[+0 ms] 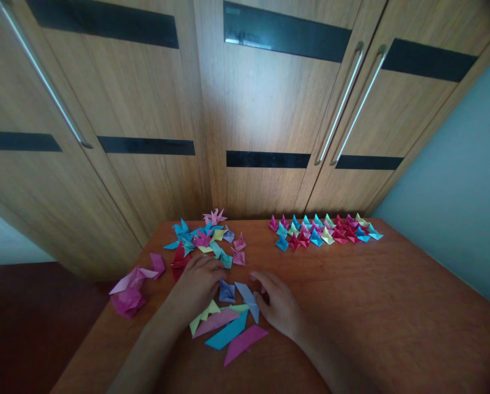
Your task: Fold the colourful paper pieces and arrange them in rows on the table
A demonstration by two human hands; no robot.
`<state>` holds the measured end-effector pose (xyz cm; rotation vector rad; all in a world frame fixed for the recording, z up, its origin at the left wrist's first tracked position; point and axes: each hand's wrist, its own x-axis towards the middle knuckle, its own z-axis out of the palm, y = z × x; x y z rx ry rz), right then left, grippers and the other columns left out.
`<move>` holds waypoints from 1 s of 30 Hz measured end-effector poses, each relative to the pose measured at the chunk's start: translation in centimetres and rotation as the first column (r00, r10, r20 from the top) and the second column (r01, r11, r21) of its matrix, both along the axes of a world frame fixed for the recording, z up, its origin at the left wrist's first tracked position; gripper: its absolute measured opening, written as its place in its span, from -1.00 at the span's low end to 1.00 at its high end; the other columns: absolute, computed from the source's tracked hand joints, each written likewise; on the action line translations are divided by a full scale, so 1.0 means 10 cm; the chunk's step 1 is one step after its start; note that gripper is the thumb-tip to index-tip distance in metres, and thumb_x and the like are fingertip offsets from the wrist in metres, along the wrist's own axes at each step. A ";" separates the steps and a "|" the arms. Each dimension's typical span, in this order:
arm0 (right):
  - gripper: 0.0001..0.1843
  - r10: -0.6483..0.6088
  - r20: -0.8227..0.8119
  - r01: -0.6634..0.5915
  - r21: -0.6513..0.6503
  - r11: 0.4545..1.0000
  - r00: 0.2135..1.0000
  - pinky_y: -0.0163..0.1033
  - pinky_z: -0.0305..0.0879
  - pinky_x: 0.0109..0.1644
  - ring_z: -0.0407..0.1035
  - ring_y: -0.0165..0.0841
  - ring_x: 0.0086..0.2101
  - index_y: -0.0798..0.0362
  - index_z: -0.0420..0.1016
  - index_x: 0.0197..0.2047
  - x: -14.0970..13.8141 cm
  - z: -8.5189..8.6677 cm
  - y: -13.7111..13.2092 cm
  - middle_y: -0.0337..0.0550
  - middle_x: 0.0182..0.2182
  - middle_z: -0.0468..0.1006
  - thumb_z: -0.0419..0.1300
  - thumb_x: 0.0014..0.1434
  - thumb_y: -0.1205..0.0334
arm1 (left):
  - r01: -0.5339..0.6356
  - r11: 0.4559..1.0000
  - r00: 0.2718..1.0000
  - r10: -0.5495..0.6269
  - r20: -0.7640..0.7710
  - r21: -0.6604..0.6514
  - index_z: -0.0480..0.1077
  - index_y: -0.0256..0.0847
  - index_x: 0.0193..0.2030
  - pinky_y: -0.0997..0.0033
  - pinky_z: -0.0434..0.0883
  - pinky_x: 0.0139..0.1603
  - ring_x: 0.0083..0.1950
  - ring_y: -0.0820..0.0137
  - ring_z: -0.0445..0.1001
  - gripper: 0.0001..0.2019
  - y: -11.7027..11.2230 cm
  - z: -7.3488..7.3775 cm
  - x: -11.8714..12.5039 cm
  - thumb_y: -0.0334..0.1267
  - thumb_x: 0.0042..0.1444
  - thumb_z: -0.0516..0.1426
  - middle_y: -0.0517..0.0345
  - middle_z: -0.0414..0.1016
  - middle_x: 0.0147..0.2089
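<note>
Wooden cupboard doors [265, 104] stretch across the upper frame, crossed by dark bands [146, 146] and fitted with 3 long metal handles [342, 104]. A pale blue wall [454, 219] closes off the right side. Below stands a reddish-brown table [372, 312], and the person's 2 bare forearms reach in over it from the bottom edge.

The left hand [204, 276] is at lower centre, palm down, fingers bent together beside a small periwinkle folded piece [227, 292]. Its fingertips are partly hidden from where I stand, so I can't tell whether they pinch anything. The right hand [278, 301] lies just to the right, thumb and fingers loosely curved with a gap between them, next to a periwinkle folded strip [249, 301].

Nearer the bottom edge, a pink strip [216, 322], a blue strip [228, 331] and a magenta strip [245, 345] lie slanted close together, with a pale yellow piece [206, 314] beside the pink strip.

Beyond the left hand, left of centre, sits a loose cluster of colourful folded paper [202, 239]. Magenta paper [129, 301] rests at the table's left edge. Right of centre, small pointed paper shapes [316, 237] stand in close rows near the doors.
</note>
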<state>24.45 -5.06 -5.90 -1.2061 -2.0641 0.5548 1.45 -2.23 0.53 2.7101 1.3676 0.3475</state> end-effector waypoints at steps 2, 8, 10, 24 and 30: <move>-0.51 -0.012 -0.032 0.012 -0.014 1.000 0.999 -0.16 0.30 -0.04 0.35 -0.34 -0.23 -0.04 0.27 0.12 0.02 0.00 -0.03 -0.11 -0.07 0.45 0.07 0.11 0.44 | 0.008 1.000 1.000 -0.008 -0.007 0.004 0.48 -0.05 -0.27 0.03 0.00 0.20 0.08 0.22 0.33 -0.78 -0.01 0.01 0.01 -0.46 0.06 0.10 0.18 0.52 -0.07; -0.63 0.000 -0.046 -0.002 -0.044 0.999 0.999 -0.26 0.29 -0.15 0.35 -0.38 -0.28 -0.02 0.40 -0.05 0.03 0.07 -0.03 -0.17 -0.22 0.47 0.08 0.09 0.47 | 0.009 1.000 0.999 -0.010 -0.031 -0.016 0.48 -0.02 -0.31 -0.09 -0.22 0.27 0.17 0.17 0.27 -0.84 0.01 -0.03 -0.01 -0.40 0.07 0.14 0.23 0.52 -0.04; -0.63 0.023 -0.037 -0.024 -0.028 0.999 0.999 -0.25 0.27 -0.11 0.34 -0.35 -0.22 -0.03 0.42 -0.07 0.03 0.10 -0.03 -0.17 -0.22 0.47 0.09 0.07 0.49 | 0.024 0.999 0.999 -0.024 -0.032 -0.024 0.48 -0.02 -0.31 -0.09 -0.22 0.27 0.16 0.18 0.28 -0.86 0.02 -0.04 -0.01 -0.37 0.10 0.13 0.23 0.54 -0.06; -0.62 0.025 -0.052 -0.028 -0.059 0.998 0.998 -0.27 0.27 -0.13 0.34 -0.35 -0.22 -0.03 0.42 -0.08 0.03 0.14 -0.03 -0.18 -0.22 0.47 0.08 0.07 0.51 | 0.001 0.995 1.000 0.002 -0.028 0.098 0.43 -0.01 -0.05 -0.06 -0.08 0.29 0.21 0.17 0.23 -0.56 -0.06 0.08 0.05 -0.56 0.02 0.02 0.17 0.45 0.09; -0.62 0.020 -0.055 -0.024 -0.059 0.998 0.998 -0.28 0.28 -0.14 0.33 -0.35 -0.22 -0.03 0.42 -0.10 0.03 0.14 -0.02 -0.18 -0.23 0.46 0.09 0.05 0.52 | 0.070 0.989 0.997 -0.071 -0.007 -0.128 0.44 -0.07 -0.12 0.29 0.31 0.02 0.02 0.27 0.40 -0.64 -0.10 0.06 0.12 -0.54 0.03 0.01 0.12 0.49 -0.06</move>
